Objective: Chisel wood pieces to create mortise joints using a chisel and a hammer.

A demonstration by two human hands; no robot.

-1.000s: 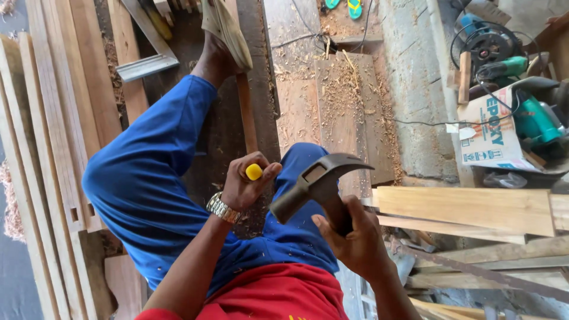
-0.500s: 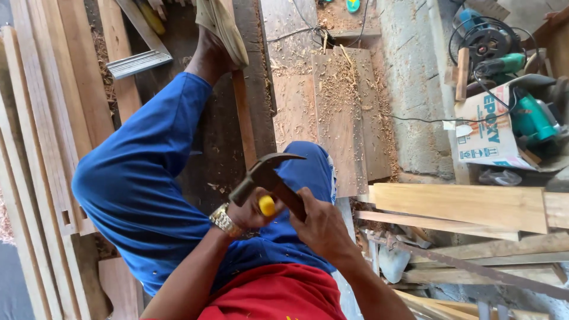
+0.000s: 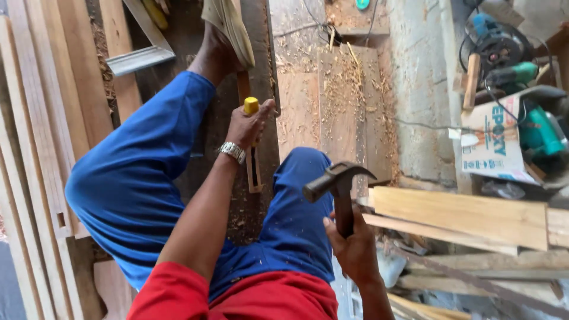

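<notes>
I see a white cardboard box [image 3: 495, 145] with blue lettering far right, beside teal power tools [image 3: 536, 127]. My left hand [image 3: 252, 125] has its grip closed around a yellow-capped chisel [image 3: 252, 139] set on a slotted wooden strip [image 3: 253, 166]. My right hand [image 3: 354, 249] grips a dark steel claw hammer [image 3: 338, 186] near centre. Sawdust dusts the rough planks [image 3: 332, 101].

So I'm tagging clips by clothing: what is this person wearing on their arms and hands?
Both arms are bare below short red sleeves. The left hand has no glove; a silver metal wristwatch sits on that wrist. The right hand is also gloveless, with nothing on its wrist. No rings can be made out.
</notes>
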